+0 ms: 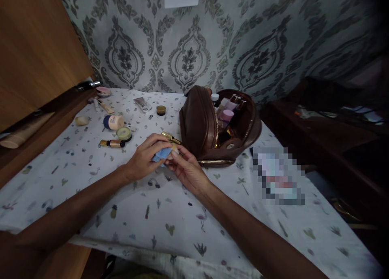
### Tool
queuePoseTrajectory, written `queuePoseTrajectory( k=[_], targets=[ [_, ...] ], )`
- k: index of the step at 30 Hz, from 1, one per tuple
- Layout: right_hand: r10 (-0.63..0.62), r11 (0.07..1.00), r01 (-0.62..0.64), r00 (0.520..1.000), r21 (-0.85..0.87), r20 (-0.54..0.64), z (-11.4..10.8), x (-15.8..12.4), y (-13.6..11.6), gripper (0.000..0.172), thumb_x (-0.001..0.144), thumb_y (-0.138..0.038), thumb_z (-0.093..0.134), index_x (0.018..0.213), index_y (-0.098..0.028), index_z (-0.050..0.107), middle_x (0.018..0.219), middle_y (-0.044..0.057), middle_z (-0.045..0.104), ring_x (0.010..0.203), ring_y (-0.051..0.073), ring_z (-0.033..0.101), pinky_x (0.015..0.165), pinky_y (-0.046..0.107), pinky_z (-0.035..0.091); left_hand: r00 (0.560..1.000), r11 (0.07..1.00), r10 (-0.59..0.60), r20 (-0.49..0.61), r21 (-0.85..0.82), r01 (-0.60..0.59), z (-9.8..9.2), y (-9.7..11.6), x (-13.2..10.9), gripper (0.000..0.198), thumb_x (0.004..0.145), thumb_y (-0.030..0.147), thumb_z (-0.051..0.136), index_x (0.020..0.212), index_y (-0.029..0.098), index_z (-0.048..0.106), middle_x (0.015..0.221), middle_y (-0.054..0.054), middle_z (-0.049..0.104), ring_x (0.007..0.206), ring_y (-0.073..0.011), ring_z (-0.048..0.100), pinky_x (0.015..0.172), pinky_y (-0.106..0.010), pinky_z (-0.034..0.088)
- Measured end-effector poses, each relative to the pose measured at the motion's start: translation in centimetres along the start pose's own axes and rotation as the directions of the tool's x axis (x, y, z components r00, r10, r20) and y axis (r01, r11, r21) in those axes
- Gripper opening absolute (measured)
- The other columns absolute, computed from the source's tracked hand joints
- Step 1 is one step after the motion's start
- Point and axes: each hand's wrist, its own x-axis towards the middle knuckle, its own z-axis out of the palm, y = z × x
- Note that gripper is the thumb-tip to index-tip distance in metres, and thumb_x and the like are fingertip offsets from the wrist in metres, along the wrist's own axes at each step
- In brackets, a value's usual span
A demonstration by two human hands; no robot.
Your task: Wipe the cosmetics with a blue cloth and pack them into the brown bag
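Both hands meet over the middle of the patterned cloth, just left of an open brown bag (199, 125). My left hand (148, 155) is closed on a blue cloth (162, 154). Fingers and thumb of my right hand (188, 169) pinch a small yellowish item (174, 150) that touches the blue cloth; its shape is partly hidden. Just beyond the fingertips lies a gold tube (167, 136) with a dark part. Inside the bag stand several cosmetics, among them a pink-capped container (227, 116).
Left on the cloth are a cream bottle with blue cap (114, 122), a green round jar (124, 133), a gold-and-black tube (112, 143) and a small dark jar (161, 110). A blurred-out flat object (278, 175) lies right. A wooden panel (39, 40) borders the left.
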Motion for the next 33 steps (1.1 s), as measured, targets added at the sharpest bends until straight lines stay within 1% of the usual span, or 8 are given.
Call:
queuePoseTrajectory(
  k=[7, 12, 15, 18, 21, 24, 28, 33],
  targets=[
    [-0.001, 1.0, 0.001, 1.0, 0.009, -0.024, 0.0, -0.1, 0.0, 0.044, 0.06, -0.03, 0.091, 0.097, -0.025, 0.069, 0.08, -0.005, 0.07, 0.069, 0.009, 0.063, 0.057, 0.018, 0.048, 0.996, 0.992, -0.079, 0.03, -0.092, 0.082, 0.0, -0.2, 0.4, 0.037, 0.09, 0.03, 0.063, 0.125, 0.02, 0.056, 0.115, -0.012, 0.061, 0.11, -0.0239, 0.059, 0.093, -0.04, 0.05],
    [-0.009, 1.0, 0.009, 1.0, 0.008, -0.022, -0.1, 0.0, 0.1, 0.044, 0.063, -0.03, 0.089, 0.101, -0.024, 0.069, 0.091, -0.002, 0.071, 0.073, 0.011, 0.063, 0.06, 0.021, 0.05, 0.992, 0.982, -0.115, 0.06, -0.145, 0.123, 0.0, -0.5, 0.4, 0.043, 0.088, 0.038, 0.066, 0.127, 0.021, 0.057, 0.117, -0.012, 0.061, 0.11, -0.0258, 0.058, 0.095, -0.042, 0.048],
    [-0.018, 1.0, 0.018, 1.0, 0.004, -0.005, -0.1, 0.0, 0.1, 0.04, 0.061, -0.031, 0.09, 0.094, -0.023, 0.068, 0.089, -0.003, 0.071, 0.069, 0.009, 0.063, 0.058, 0.02, 0.049, 0.981, 0.965, -0.164, 0.102, -0.192, 0.181, -0.1, -0.6, 0.4, 0.047, 0.086, 0.043, 0.068, 0.126, 0.021, 0.057, 0.116, -0.011, 0.061, 0.109, -0.0253, 0.057, 0.094, -0.04, 0.048],
    [-0.003, 1.0, 0.003, 1.0, -0.012, 0.016, 0.0, -0.1, 0.0, 0.039, 0.061, -0.033, 0.091, 0.086, -0.022, 0.063, 0.079, -0.004, 0.07, 0.063, 0.009, 0.062, 0.056, 0.019, 0.047, 0.959, 0.924, -0.244, 0.146, -0.264, 0.275, -0.3, -0.7, 0.6, 0.043, 0.086, 0.046, 0.068, 0.12, 0.021, 0.062, 0.112, -0.01, 0.063, 0.104, -0.0235, 0.059, 0.093, -0.037, 0.047],
    [0.019, 0.999, -0.018, 0.999, -0.033, 0.034, 0.1, -0.2, -0.1, 0.04, 0.062, -0.037, 0.091, 0.084, -0.021, 0.061, 0.072, -0.004, 0.069, 0.06, 0.009, 0.062, 0.053, 0.019, 0.044, 0.921, 0.86, -0.337, 0.196, -0.334, 0.386, -0.4, -0.6, 0.9, 0.037, 0.084, 0.05, 0.068, 0.106, 0.02, 0.066, 0.103, -0.007, 0.065, 0.095, -0.0223, 0.061, 0.088, -0.035, 0.048],
    [0.034, 0.999, -0.032, 0.998, -0.043, 0.051, 0.1, -0.2, -0.2, 0.041, 0.061, -0.04, 0.091, 0.081, -0.02, 0.062, 0.068, -0.004, 0.068, 0.057, 0.009, 0.062, 0.05, 0.018, 0.042, 0.888, 0.807, -0.409, 0.213, -0.37, 0.46, -0.5, -0.4, 1.1, 0.039, 0.08, 0.053, 0.071, 0.098, 0.019, 0.067, 0.095, -0.005, 0.065, 0.09, -0.0215, 0.062, 0.083, -0.033, 0.048],
    [0.056, 0.997, -0.052, 0.996, -0.054, 0.066, 0.2, -0.3, -0.3, 0.04, 0.061, -0.041, 0.09, 0.079, -0.018, 0.063, 0.065, -0.004, 0.067, 0.054, 0.008, 0.062, 0.051, 0.017, 0.043, 0.882, 0.791, -0.422, 0.21, -0.389, 0.472, -0.8, -0.2, 1.3, 0.042, 0.076, 0.054, 0.074, 0.095, 0.017, 0.068, 0.093, -0.005, 0.065, 0.09, -0.022, 0.061, 0.084, -0.035, 0.048],
    [0.062, 0.998, -0.059, 0.995, -0.037, 0.075, 0.1, -0.1, -0.3, 0.039, 0.063, -0.045, 0.088, 0.081, -0.017, 0.067, 0.069, -0.002, 0.07, 0.056, 0.009, 0.063, 0.049, 0.017, 0.044, 0.884, 0.77, -0.398, 0.244, -0.435, 0.467, -1.0, 0.0, 1.3, 0.044, 0.076, 0.053, 0.074, 0.101, 0.018, 0.069, 0.102, -0.008, 0.066, 0.097, -0.0239, 0.062, 0.087, -0.035, 0.049]
  ],
)
